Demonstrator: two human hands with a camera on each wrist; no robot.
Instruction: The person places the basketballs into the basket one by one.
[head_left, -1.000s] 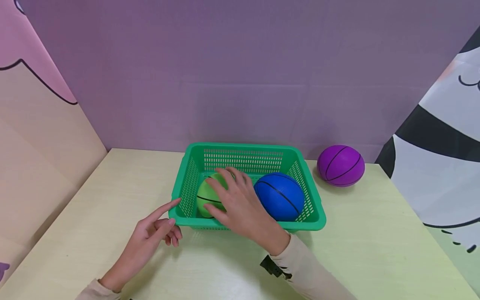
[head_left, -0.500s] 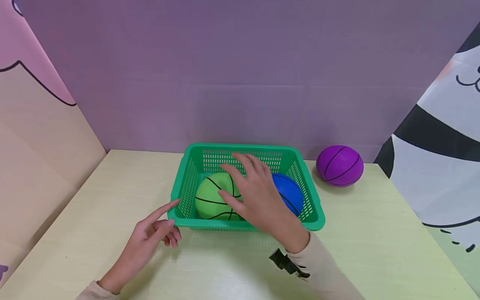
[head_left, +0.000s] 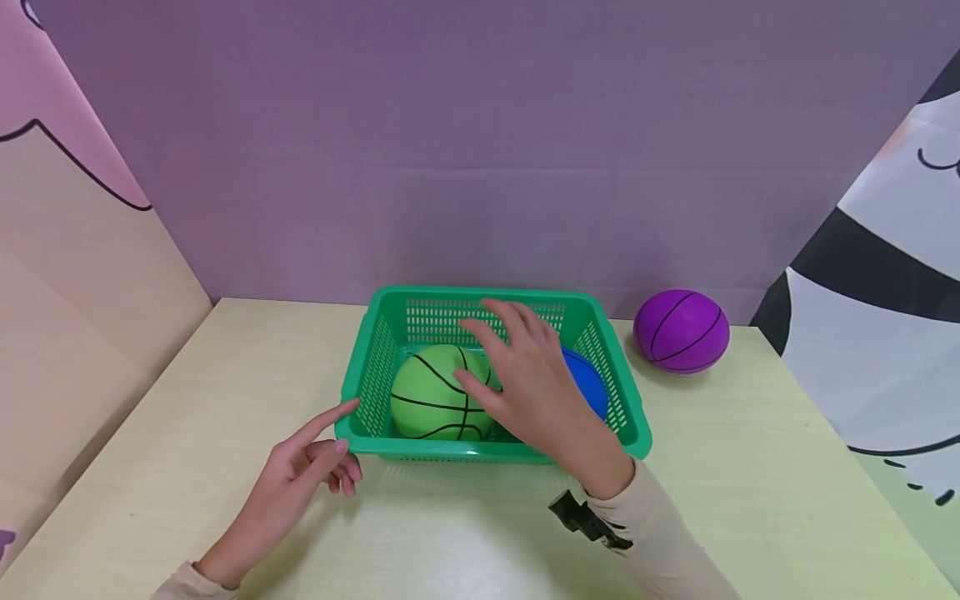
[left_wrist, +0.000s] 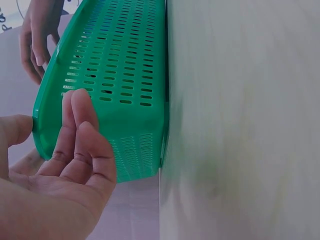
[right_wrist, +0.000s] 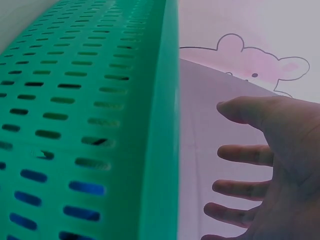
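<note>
A green plastic basket [head_left: 495, 451] with slotted walls stands on the table. Inside it, a light green ball [head_left: 438, 396] with black lines lies at the left and a blue ball [head_left: 587, 383] at the right. My left hand [head_left: 296, 475] holds the basket's near left corner, thumb and index finger at the rim; its other fingers [left_wrist: 82, 145] curl loosely outside the wall. Above the basket hovers my right hand [head_left: 536, 387], fingers spread and nothing held. It hides much of the blue ball. In the right wrist view its fingers [right_wrist: 245, 190] are apart from the rim.
A purple ball [head_left: 681, 332] rests on the table [head_left: 750, 483] beyond the basket's right side. Behind the table rises a purple backdrop [head_left: 487, 167], with printed panels at both sides. A black strap device [head_left: 588, 521] sits on the right sleeve.
My right hand has moved off the green ball, to the right and over the blue ball. The green ball now shows almost whole. The left hand stays at the basket corner.
</note>
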